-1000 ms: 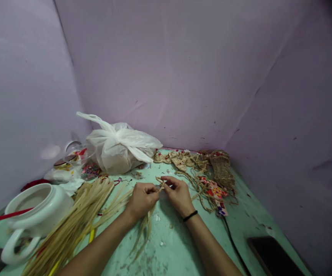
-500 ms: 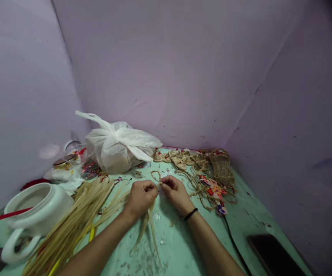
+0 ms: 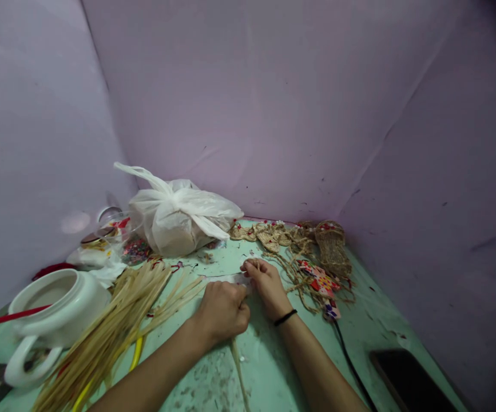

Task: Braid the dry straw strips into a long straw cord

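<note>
Over the middle of the table, my left hand point(image 3: 225, 309) is closed in a fist around pale fibre strands. Their loose ends point(image 3: 239, 372) hang down below it towards the table's front. Just beyond and to the right, my right hand point(image 3: 267, 286), with a black band on its wrist, is pinched on the upper part of the same fibre piece. Most of that piece is hidden by my fingers. To the left of my left hand lies a bundle of flat dried fibre strips point(image 3: 114, 320). Braided fibre cords point(image 3: 293, 269) lie right of my right hand.
A white ceramic pot point(image 3: 61, 309) with a red stick stands at the left. Behind are a knotted white plastic bag point(image 3: 179, 220), beaded woven pieces point(image 3: 269, 234) and a twine roll point(image 3: 332, 249). A patterned cloth item point(image 3: 320, 280) with a black cord and a dark phone point(image 3: 408, 377) lie right.
My left hand has moved right and nearer to me, its fist turned over. My right hand has shifted slightly up. The fibre loop between them no longer shows.
</note>
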The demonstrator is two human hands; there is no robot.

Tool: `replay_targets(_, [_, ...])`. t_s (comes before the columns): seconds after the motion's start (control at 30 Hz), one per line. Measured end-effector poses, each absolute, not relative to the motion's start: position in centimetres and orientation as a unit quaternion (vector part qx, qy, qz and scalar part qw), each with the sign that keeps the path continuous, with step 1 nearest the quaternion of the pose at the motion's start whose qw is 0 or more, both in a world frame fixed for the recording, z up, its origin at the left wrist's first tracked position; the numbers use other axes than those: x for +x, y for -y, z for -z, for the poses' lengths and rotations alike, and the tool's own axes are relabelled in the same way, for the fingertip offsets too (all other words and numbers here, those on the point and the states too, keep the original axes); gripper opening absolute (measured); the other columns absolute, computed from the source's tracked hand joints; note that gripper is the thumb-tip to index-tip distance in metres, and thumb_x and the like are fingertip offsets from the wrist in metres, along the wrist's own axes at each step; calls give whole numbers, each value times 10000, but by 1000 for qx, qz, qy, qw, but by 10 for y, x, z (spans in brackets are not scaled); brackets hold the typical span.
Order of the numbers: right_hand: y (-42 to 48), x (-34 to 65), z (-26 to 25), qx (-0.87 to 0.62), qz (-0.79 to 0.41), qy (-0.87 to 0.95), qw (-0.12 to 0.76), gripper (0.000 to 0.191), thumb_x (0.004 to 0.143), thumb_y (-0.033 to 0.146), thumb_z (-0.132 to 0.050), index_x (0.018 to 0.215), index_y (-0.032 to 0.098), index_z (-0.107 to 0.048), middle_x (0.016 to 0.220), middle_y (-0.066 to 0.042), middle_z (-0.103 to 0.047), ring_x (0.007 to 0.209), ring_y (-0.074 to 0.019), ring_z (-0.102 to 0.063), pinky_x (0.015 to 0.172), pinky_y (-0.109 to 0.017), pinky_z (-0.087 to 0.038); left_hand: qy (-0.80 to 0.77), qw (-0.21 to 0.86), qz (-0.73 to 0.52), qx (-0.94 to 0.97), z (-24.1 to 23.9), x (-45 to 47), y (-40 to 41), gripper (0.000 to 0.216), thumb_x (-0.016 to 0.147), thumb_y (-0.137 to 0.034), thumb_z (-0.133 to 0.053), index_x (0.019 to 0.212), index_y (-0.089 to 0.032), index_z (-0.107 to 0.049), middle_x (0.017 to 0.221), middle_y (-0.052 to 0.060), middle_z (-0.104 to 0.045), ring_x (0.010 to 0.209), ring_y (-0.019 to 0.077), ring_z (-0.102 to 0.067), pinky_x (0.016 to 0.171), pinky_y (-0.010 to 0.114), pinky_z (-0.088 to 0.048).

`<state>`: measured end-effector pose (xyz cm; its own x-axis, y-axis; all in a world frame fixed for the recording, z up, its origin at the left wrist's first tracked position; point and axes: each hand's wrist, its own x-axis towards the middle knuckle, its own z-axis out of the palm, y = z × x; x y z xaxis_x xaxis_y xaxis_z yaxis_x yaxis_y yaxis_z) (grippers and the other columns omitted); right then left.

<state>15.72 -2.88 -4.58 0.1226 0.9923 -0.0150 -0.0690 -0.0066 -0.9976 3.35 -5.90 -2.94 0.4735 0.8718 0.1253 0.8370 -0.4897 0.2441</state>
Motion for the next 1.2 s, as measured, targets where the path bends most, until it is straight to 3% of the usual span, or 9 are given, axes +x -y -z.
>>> replay_targets(0.13, [28,167,39,-495,-525,426,547,179,590,299,-591,618,124,-572,624,-33,-584,570,-111,-482,482,-214,-301,-594,68,-115,793,25,26,51,214,647,-249,-413,649,-204,-622,636,45,-626,623,171,-559,539,252,-298])
replay_targets(0.3, [36,168,27,-460,-560,457,516,189,566,211,-612,735,144,-559,509,32,-551,429,-60,-416,431,-192,-267,-683,110,-161,703,21,16,35,223,635,-288,-431,659,-215,-641,662,33,-637,637,156,-550,513,236,-275])
replay_targets(0.47, [43,157,32,-426,-650,456,432,366,533,252,-684,795,180,-439,477,67,-528,402,-79,-493,383,-163,-274,-635,188,-260,702,30,14,31,211,612,-232,-431,605,-168,-631,587,17,-600,571,111,-498,515,206,-288])
replay_targets(0.57, [43,150,39,-430,-642,434,464,431,498,266,-709,759,204,-372,593,54,-567,402,-89,-512,340,-158,-271,-582,261,-327,697,38,15,30,200,611,-219,-423,568,-145,-604,518,-4,-547,510,90,-451,493,191,-294])
replay_targets(0.63, [42,146,43,-433,-605,452,492,366,529,287,-691,721,192,-393,658,32,-575,431,-87,-519,360,-178,-323,-574,296,-367,670,40,15,28,188,608,-228,-428,550,-137,-583,494,-13,-520,487,85,-430,476,186,-295])
replay_targets(0.73, [43,142,47,-454,-536,529,476,240,610,313,-637,727,153,-502,587,23,-540,457,-78,-486,422,-198,-356,-582,342,-410,614,38,15,25,152,575,-207,-434,516,-135,-554,476,-18,-503,477,85,-427,467,184,-307])
replay_targets(0.93, [43,143,48,-437,-470,594,485,198,728,342,-517,745,145,-535,656,-15,-585,598,-104,-541,509,-201,-373,-571,387,-426,585,35,15,23,129,549,-199,-470,506,-129,-570,453,-26,-496,459,80,-414,460,187,-307])
replay_targets(1.2, [42,147,39,-493,-546,465,492,63,640,221,-463,670,172,-487,472,33,-536,339,-92,-456,309,-179,-254,-497,503,-394,587,28,21,30,92,527,-200,-531,510,-120,-571,468,-22,-524,452,66,-404,455,181,-294])
